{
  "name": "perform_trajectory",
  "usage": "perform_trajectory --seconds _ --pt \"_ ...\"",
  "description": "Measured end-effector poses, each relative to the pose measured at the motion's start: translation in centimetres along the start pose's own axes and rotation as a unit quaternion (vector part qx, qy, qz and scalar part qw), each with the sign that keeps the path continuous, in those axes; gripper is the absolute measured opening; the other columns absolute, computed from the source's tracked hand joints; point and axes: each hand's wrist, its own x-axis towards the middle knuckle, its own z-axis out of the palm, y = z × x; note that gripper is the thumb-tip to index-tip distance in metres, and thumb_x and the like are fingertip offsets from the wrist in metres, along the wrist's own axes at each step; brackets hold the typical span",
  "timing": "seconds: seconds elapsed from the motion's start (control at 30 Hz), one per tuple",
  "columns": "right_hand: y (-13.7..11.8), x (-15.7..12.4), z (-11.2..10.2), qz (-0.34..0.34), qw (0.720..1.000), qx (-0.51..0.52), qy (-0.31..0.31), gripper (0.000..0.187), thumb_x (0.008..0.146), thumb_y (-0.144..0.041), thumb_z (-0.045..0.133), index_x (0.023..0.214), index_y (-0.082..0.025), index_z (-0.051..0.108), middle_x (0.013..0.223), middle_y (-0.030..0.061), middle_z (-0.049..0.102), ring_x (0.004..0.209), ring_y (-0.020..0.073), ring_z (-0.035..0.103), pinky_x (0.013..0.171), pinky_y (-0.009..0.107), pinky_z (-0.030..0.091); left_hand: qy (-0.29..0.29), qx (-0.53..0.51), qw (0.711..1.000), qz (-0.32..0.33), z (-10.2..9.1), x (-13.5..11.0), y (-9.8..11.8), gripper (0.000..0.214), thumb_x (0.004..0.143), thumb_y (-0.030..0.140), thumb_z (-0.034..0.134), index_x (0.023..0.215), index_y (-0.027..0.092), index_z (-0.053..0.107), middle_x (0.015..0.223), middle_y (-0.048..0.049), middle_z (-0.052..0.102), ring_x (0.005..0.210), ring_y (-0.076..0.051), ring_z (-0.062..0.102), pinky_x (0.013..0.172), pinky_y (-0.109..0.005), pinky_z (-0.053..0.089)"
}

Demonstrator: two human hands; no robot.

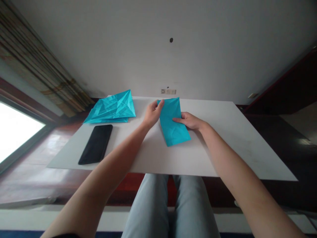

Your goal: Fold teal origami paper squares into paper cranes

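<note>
A folded turquoise paper (173, 124) lies on the white table (223, 145), a long narrow rectangle pointing away from me. My left hand (152, 114) pinches its far left corner between thumb and fingers. My right hand (189, 120) rests on the paper's right edge, fingers pressed flat on the sheet to hold it down.
A stack of creased turquoise paper sheets (111, 107) lies at the table's far left. A black phone (96, 144) lies face down near the left front edge. A white wall with a socket plate (168, 91) stands behind the table. My knees in light jeans (170, 205) are under the front edge.
</note>
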Motion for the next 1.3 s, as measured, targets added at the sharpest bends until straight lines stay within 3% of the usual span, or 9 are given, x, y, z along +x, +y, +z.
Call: perform_trajectory --seconds 0.13,0.23,0.33,0.43,0.57,0.77,0.9,1.1,1.3 --pt "0.0 -0.1 -0.1 0.012 1.0 0.001 -0.027 0.053 0.079 -0.061 0.105 0.118 -0.027 0.091 0.125 0.0083 0.092 0.113 0.0351 0.088 0.112 0.058 0.07 0.044 0.074 0.996 0.009 -0.5 0.4 0.3 0.078 0.1 0.094 0.06 0.068 0.024 0.043 0.065 -0.0002 0.043 0.071 -0.018 0.053 0.061 -0.032 0.035" --pt "0.0 -0.1 0.0 0.011 1.0 0.005 -0.02 0.055 0.078 -0.061 0.106 0.119 -0.027 0.09 0.127 0.0089 0.091 0.116 0.0363 0.087 0.114 0.061 0.069 0.08 0.048 0.995 -0.027 -0.8 0.8 0.2 0.08 0.099 0.099 0.054 0.072 0.024 0.053 0.066 -0.0023 0.051 0.074 -0.02 0.061 0.063 -0.031 0.042" --pt "0.2 0.0 0.1 -0.005 1.0 0.022 0.007 0.057 0.079 -0.063 0.105 0.121 -0.028 0.09 0.132 0.0088 0.09 0.123 0.0381 0.086 0.118 0.064 0.066 0.089 -0.026 0.993 -0.067 -1.1 1.1 0.1 0.083 0.097 0.103 0.051 0.092 0.022 0.071 0.077 -0.0057 0.066 0.076 -0.022 0.069 0.068 -0.032 0.052" --pt "0.4 0.4 0.2 -0.036 0.997 0.051 0.052 0.06 0.078 -0.065 0.105 0.123 -0.028 0.088 0.137 0.0088 0.089 0.129 0.0376 0.083 0.122 0.062 0.064 0.008 -0.04 0.995 -0.092 -1.4 0.9 -0.2 0.087 0.091 0.104 0.059 0.103 0.02 0.079 0.087 -0.0092 0.075 0.077 -0.022 0.074 0.071 -0.033 0.056" --pt "0.9 1.0 0.0 -0.08 0.987 0.058 0.128 0.065 0.072 -0.071 0.105 0.116 -0.027 0.086 0.129 0.0089 0.091 0.127 0.0371 0.083 0.123 0.06 0.062 -0.14 0.002 0.987 -0.077 -1.0 0.2 -0.9 0.074 0.083 0.092 0.082 0.088 0.019 0.079 0.082 -0.0073 0.078 0.081 -0.025 0.075 0.072 -0.033 0.059" --pt "1.5 1.6 -0.6 -0.114 0.974 0.026 0.194 0.065 0.071 -0.078 0.102 0.109 -0.029 0.083 0.12 0.007 0.091 0.121 0.0365 0.083 0.116 0.056 0.065 -0.081 0.074 0.991 -0.07 -0.1 -0.2 -1.6 0.062 0.084 0.081 0.087 0.072 0.024 0.066 0.063 0.0001 0.059 0.064 -0.017 0.056 0.058 -0.028 0.04" --pt "1.9 1.9 -1.1 -0.132 0.962 0.047 0.234 0.062 0.072 -0.077 0.102 0.107 -0.03 0.082 0.115 0.0053 0.091 0.115 0.0347 0.083 0.113 0.054 0.066 -0.163 0.066 0.982 -0.07 -0.6 -0.2 -1.2 0.064 0.08 0.082 0.089 0.071 0.023 0.063 0.064 0.0012 0.057 0.061 -0.014 0.05 0.057 -0.028 0.034" --pt "2.5 2.6 -2.1 -0.147 0.952 0.063 0.262 0.064 0.073 -0.077 0.101 0.11 -0.03 0.079 0.113 0.0039 0.089 0.112 0.0318 0.084 0.108 0.051 0.067 -0.199 0.091 0.973 -0.073 -0.6 -0.4 -0.3 0.057 0.09 0.079 0.078 0.087 0.023 0.065 0.064 0.0036 0.056 0.058 -0.013 0.048 0.055 -0.027 0.033" --pt "2.5 2.6 -2.7 -0.153 0.944 0.065 0.284 0.063 0.07 -0.078 0.103 0.103 -0.03 0.077 0.106 0.0016 0.089 0.104 0.028 0.084 0.104 0.047 0.069 -0.252 0.145 0.95 -0.115 -1.2 -0.5 1.0 0.063 0.09 0.077 0.081 0.072 0.024 0.054 0.059 0.0014 0.062 0.053 -0.012 0.048 0.056 -0.027 0.036"
